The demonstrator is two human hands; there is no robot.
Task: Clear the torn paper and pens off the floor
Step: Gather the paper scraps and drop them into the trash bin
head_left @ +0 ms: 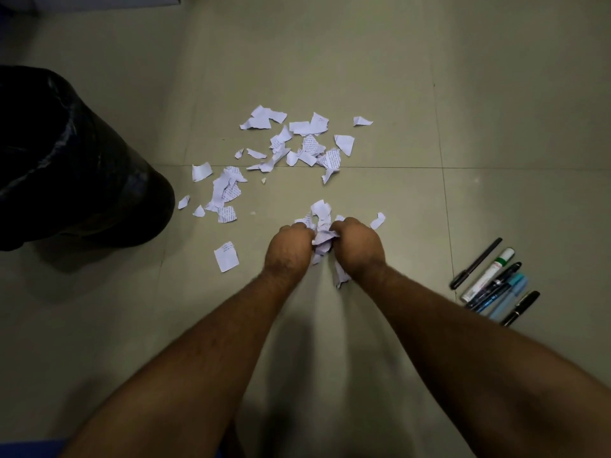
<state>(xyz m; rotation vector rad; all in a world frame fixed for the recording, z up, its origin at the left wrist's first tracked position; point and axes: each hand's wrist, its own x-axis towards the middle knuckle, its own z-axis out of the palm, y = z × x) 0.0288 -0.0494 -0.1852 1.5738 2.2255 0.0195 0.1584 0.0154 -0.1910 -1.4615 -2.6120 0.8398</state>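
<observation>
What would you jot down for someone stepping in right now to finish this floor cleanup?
Left hand and right hand: both closed on one bunch of torn paper, low over the floor.
Loose scraps lie scattered ahead and to the left, with one single piece near the left hand.
Pens lie side by side on the right, untouched.
Black-lined bin stands on the left.
Done: one handful gathered. Left: bin it, collect the remaining scraps, then the pens.

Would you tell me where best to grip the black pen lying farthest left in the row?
Probably at mid-barrel, from above. The black pen lies flat on the floor, slightly apart from the white marker, so fingers can pinch across its narrow width.
</observation>
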